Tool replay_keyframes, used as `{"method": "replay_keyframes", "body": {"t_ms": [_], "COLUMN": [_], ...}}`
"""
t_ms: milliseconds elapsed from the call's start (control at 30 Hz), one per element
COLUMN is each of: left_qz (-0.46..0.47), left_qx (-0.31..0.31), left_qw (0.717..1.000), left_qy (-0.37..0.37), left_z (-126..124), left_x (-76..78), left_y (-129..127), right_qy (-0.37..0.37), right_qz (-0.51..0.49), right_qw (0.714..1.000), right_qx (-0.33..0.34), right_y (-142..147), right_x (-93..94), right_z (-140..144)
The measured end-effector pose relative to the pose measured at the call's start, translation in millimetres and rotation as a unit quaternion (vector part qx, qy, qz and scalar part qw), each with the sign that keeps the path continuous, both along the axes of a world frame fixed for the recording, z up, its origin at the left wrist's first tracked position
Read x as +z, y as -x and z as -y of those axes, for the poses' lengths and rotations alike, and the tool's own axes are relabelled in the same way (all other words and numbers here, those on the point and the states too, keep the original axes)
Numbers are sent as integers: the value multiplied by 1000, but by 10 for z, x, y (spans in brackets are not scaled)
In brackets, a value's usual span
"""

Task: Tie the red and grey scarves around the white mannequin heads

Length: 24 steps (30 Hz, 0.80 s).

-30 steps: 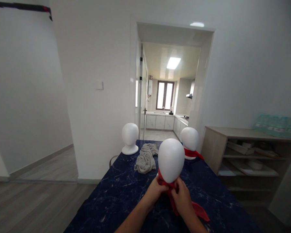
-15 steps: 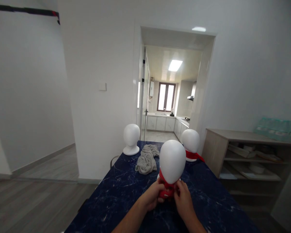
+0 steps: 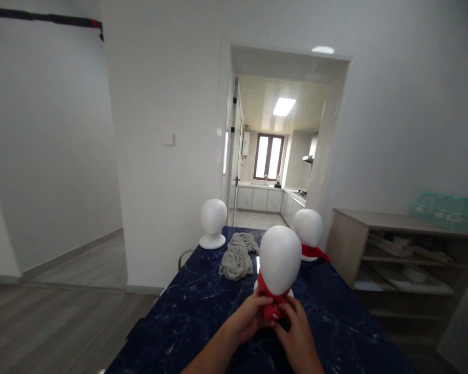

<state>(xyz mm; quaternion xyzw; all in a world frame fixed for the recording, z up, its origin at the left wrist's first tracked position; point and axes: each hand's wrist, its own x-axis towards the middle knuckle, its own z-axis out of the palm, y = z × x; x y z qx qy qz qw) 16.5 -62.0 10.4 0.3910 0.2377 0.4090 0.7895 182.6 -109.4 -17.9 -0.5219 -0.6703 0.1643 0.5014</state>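
A white mannequin head stands upright close to me on the dark blue marbled table. Around its neck runs a red scarf, bunched at the front. My left hand pinches the scarf from the left side. From the right, my right hand has its fingers closed on the same bunched cloth, just under the chin. The fingers partly hide the folds between them, so I cannot tell how the cloth is crossed or tied.
Farther back stand a bare white mannequin head at left and another mannequin head with a red scarf at right. A crumpled grey cloth lies between them. A wooden shelf unit with bottles on top is at right.
My hands have drawn closer together at the front of the neck, the right one shifting inward over the bunched scarf. The whole view has moved slightly.
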Motion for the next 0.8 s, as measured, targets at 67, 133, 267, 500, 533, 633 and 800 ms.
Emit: {"method": "replay_keyframes", "body": {"t_ms": [67, 133, 267, 500, 533, 633, 800], "left_qz": [5, -4, -21, 7, 8, 8, 14], "left_qx": [-2, 2, 8, -14, -20, -34, -47], "left_qw": [1000, 1000, 1000, 1000, 1000, 999, 999], "left_qy": [-5, -7, 0, 17, 15, 7, 13], "left_z": [4, -1, -19, 0, 2, 6, 23], "left_x": [-3, -21, -64, -67, -68, -71, -62], "left_y": [5, 12, 22, 44, 49, 62, 77], "right_qy": [15, 45, 122, 167, 139, 75, -25], "right_qz": [-16, -49, -183, -234, -186, -65, 104], "right_qw": [1000, 996, 967, 950, 968, 994, 994], "right_qx": [17, 62, 131, 118, 98, 44, -10], "right_y": [-25, -77, -280, -602, -590, -469, -217], "right_x": [34, 49, -26, 1, 42, 154, 190], "right_z": [10, 5, -28, -19, -6, 35, 57]}}
